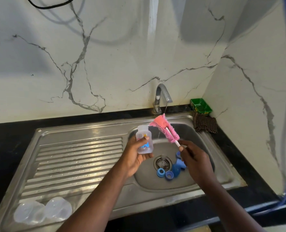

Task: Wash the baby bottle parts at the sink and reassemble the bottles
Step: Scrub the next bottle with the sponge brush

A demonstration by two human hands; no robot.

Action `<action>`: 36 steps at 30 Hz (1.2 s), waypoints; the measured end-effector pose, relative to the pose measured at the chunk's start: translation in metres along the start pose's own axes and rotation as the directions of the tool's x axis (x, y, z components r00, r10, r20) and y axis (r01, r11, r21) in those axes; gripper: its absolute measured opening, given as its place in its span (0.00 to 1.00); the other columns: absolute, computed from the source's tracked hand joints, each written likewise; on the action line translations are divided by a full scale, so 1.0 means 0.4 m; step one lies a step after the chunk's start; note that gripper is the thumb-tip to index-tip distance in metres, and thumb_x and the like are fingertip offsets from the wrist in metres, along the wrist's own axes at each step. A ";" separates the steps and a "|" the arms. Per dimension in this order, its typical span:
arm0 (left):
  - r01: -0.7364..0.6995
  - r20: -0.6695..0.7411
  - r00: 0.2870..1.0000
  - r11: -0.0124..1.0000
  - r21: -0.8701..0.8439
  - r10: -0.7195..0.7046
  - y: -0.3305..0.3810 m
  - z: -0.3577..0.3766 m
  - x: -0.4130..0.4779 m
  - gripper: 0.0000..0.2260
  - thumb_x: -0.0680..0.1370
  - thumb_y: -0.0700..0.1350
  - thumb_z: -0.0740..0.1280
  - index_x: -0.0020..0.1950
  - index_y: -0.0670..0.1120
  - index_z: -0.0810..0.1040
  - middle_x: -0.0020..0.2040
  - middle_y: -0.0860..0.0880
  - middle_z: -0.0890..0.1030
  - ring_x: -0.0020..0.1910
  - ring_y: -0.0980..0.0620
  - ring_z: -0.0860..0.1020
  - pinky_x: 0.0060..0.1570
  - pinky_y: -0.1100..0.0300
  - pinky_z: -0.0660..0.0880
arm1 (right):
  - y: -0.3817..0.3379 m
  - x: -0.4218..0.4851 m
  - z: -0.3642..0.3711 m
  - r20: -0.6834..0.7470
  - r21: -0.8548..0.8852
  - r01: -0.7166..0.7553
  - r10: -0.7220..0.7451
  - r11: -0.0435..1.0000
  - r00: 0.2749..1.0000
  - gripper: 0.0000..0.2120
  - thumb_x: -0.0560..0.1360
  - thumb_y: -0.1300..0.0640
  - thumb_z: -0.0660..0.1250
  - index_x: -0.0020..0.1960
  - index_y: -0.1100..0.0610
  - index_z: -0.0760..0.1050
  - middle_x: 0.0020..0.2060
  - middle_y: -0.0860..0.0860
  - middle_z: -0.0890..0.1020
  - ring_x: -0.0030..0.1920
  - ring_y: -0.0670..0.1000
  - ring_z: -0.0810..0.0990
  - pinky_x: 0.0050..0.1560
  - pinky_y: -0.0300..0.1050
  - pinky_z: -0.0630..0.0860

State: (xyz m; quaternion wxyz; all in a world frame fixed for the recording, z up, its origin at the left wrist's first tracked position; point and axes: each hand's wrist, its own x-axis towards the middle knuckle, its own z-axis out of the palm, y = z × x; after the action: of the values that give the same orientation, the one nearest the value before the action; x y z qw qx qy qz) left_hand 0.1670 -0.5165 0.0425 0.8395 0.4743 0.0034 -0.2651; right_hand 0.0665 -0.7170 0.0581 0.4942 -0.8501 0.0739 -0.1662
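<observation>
Gripping the clear baby bottle in the left hand, curling the fingers round its back and lower half and pressing the thumb across the printed front, with the open neck pointing up and away. Pinching the thin white handle of the pink sponge brush between the thumb and fingertips of the right hand, curling the remaining fingers loosely beneath. Holding the brush on a slant, just beyond both hands and between them, with the sponge head uppermost and one corner of it just beside the bottle's neck; being unable to tell whether touching there. Catching a thin stream of water on the top of the sponge, falling from the tap standing beyond the right hand at the back rim of the sink. Working over the basin, with the drain lying below and between the two hands. Leaving the blue bottle parts lying on the basin floor under the right hand, just beside the drain, among them a blue ring on the side nearest the left hand. Leaving two clear domed covers sitting side by side on the ribbed drainboard, well to the left of the left forearm and nearer than the hand. Seeing a green box and a checked cloth lying close together beyond and right of the right hand, in the corner of the black surface
</observation>
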 end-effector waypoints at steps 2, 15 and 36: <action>-0.030 -0.017 0.999 0.989 0.141 0.033 -0.002 0.003 0.001 0.26 0.69 0.49 0.75 0.64 0.42 0.75 0.50 0.42 0.79 0.44 0.46 0.80 0.34 0.55 0.78 | -0.002 -0.003 -0.013 0.006 -0.010 0.015 -0.015 1.000 1.000 0.10 0.80 0.58 0.65 0.57 0.47 0.79 0.37 0.51 0.82 0.39 0.52 0.81 0.39 0.45 0.78; -0.149 -0.170 0.888 0.616 0.773 0.428 0.002 0.076 0.030 0.26 0.68 0.46 0.80 0.58 0.51 0.69 0.51 0.52 0.79 0.46 0.56 0.80 0.40 0.62 0.77 | 0.084 0.062 -0.073 0.012 -0.226 0.226 -0.230 0.947 0.973 0.16 0.75 0.52 0.66 0.60 0.51 0.82 0.44 0.45 0.85 0.43 0.43 0.83 0.43 0.46 0.80; 0.126 0.102 0.658 -0.243 0.962 0.746 -0.068 0.177 0.060 0.31 0.64 0.43 0.82 0.60 0.47 0.70 0.50 0.44 0.80 0.47 0.44 0.78 0.39 0.52 0.77 | 0.133 0.122 -0.112 0.126 -0.476 0.350 -0.331 0.807 0.935 0.18 0.76 0.51 0.62 0.64 0.44 0.78 0.35 0.49 0.78 0.29 0.54 0.78 0.25 0.49 0.75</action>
State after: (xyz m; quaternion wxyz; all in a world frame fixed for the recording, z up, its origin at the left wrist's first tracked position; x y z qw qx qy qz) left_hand 0.1578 -0.5946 0.0536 0.1797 0.9514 -0.0800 0.2369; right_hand 0.0983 -0.7944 0.0430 0.2255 -0.9496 -0.0489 -0.2120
